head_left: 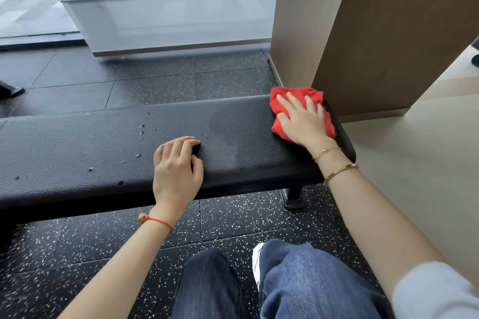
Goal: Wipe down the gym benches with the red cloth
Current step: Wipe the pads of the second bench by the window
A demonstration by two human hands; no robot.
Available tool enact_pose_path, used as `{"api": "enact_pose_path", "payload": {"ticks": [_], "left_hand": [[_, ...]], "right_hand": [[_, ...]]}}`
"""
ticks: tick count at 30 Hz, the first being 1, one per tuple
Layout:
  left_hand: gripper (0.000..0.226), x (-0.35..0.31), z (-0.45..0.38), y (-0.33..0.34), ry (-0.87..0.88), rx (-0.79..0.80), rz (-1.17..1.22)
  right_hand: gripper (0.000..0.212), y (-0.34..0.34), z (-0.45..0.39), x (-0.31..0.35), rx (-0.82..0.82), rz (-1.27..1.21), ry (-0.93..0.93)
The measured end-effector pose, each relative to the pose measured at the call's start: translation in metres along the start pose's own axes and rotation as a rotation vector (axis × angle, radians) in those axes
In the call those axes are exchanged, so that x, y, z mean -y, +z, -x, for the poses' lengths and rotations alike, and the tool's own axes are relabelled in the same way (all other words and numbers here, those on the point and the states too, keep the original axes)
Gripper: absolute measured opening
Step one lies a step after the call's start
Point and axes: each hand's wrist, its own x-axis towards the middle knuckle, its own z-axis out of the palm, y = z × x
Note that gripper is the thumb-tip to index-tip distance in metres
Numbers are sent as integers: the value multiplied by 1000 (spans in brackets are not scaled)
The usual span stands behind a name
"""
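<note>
A long black padded gym bench [77, 147] runs across the view, its top dotted with small nicks. The red cloth [290, 97] lies crumpled on the bench's right end. My right hand [303, 118] presses flat on the cloth with fingers spread, covering its middle. My left hand [176, 163] rests on the bench's near edge around the middle, fingers curled against the pad, holding nothing. A faint damp patch shows on the pad between the two hands.
A wood-panelled pillar [363, 33] stands close behind the bench's right end. A frosted glass wall [168, 8] runs behind. The floor is black speckled rubber [103, 241], beige to the right. The bench leg [294, 197] sits under the right end. My jeans-clad knees are below.
</note>
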Motion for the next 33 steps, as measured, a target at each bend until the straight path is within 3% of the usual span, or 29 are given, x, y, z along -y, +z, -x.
{"api": "enact_pose_path", "payload": {"ticks": [4, 7, 12, 17, 22, 26, 30, 33], "left_hand": [[29, 2, 0, -2, -4, 6, 1], [29, 1, 0, -3, -3, 18, 14], [27, -1, -3, -6, 2, 47, 48], [27, -2, -3, -18, -9, 35, 84], [28, 24, -4, -40, -27, -70, 73], [27, 47, 1, -48, -58, -80, 35], [24, 61, 7, -44, -75, -47, 24], [24, 67, 14, -41, -98, -35, 34]], "right_hand": [[56, 14, 34, 39, -10, -2, -294], [58, 16, 64, 24, -27, 11, -441], [54, 10, 39, 1, -51, -10, -318], [52, 15, 1, 55, -12, -29, -259], [54, 27, 43, 111, 27, -43, -562], [57, 33, 82, 101, 41, -39, -801], [55, 27, 50, 76, 13, -38, -616], [53, 27, 23, 95, -11, 15, -456]]}}
